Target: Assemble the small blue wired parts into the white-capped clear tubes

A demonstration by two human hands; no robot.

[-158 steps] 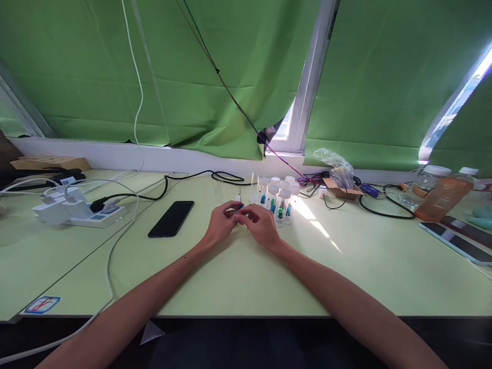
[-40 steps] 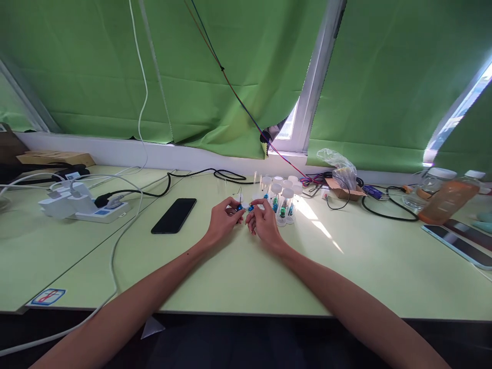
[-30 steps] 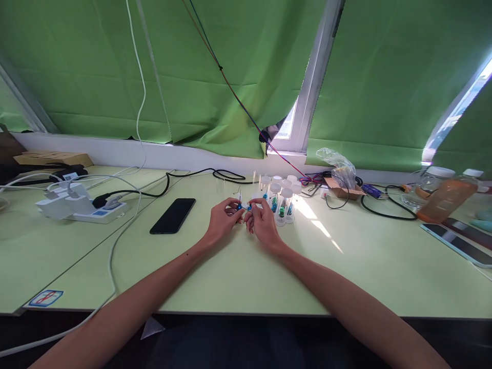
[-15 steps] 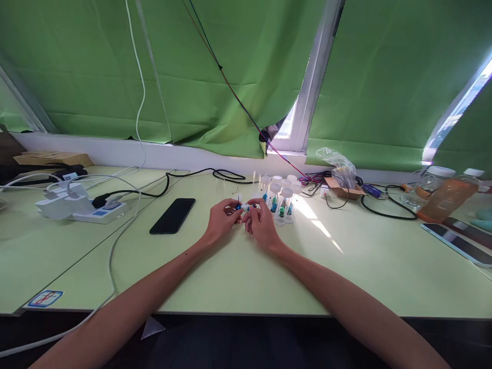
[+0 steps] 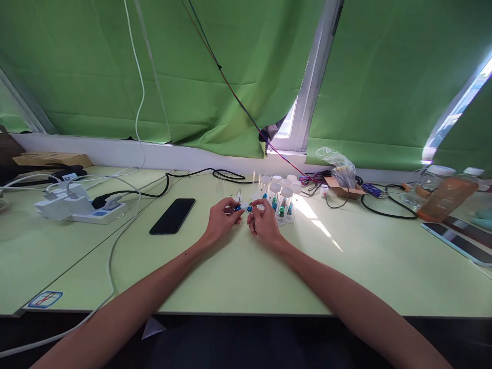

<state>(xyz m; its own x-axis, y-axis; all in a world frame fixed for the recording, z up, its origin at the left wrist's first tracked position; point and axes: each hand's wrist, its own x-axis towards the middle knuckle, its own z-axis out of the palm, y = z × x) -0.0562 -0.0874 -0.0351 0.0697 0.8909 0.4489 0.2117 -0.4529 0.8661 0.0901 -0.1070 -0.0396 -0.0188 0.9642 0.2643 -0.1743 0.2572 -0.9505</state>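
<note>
My left hand [image 5: 222, 219] pinches a small blue part [image 5: 238, 207] between thumb and fingertips. A thin dark wire [image 5: 240, 193] rises from about this part and bends over at its top. Close beside it, my right hand [image 5: 265, 224] has its fingertips closed on a second small blue part [image 5: 249, 209]; its exact kind is too small to make out. Just right of that hand stand several clear tubes [image 5: 281, 215] with white caps, holding little blue and green parts.
A black phone [image 5: 172, 216] lies to the left, with a white power strip [image 5: 100, 215] and cables beyond it. At the right are a small cardboard box [image 5: 343, 189] with a plastic bag, bottles [image 5: 448, 197] and a pale phone [image 5: 457, 243]. Green blinds [image 5: 215, 113] hang behind.
My hands have drawn slightly apart, the right one shifting a little rightward. Both blue parts and the bent wire show more clearly between the fingertips.
</note>
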